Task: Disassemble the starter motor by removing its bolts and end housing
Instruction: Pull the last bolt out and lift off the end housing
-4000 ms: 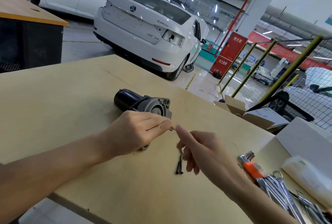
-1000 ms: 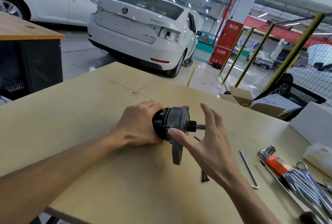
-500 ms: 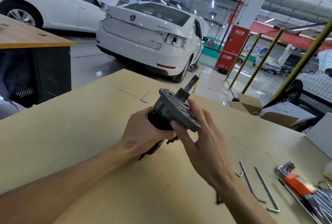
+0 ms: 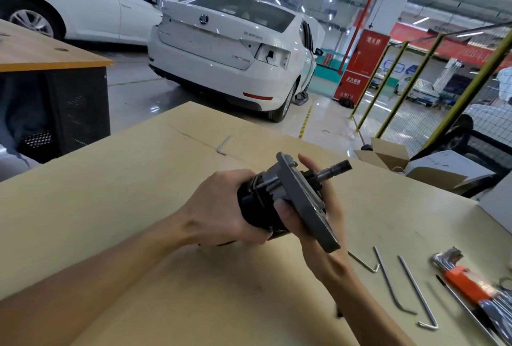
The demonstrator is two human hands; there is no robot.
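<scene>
I hold the starter motor (image 4: 255, 207) up above the tan table (image 4: 110, 207). My left hand (image 4: 219, 210) grips its black cylindrical body from the left. My right hand (image 4: 318, 221) grips the grey end housing (image 4: 302, 201), thumb on the near face, fingers behind it. The dark shaft (image 4: 333, 170) sticks out up and to the right. A slim bolt or rod shows along the body between black can and grey housing. A small dark piece, perhaps a removed bolt (image 4: 338, 313), peeks out beside my right forearm.
Several loose hex keys (image 4: 388, 279) lie on the table to the right, and an orange-handled key set (image 4: 465, 282) with wrenches further right. One small hex key (image 4: 224, 144) lies at the far side. Cardboard boxes (image 4: 388, 151) stand beyond the right edge. White cars are parked behind.
I lifted the motor off the table and turned it; the shaft now points right and up. Over the last half second the housing tilted from facing me to edge-on.
</scene>
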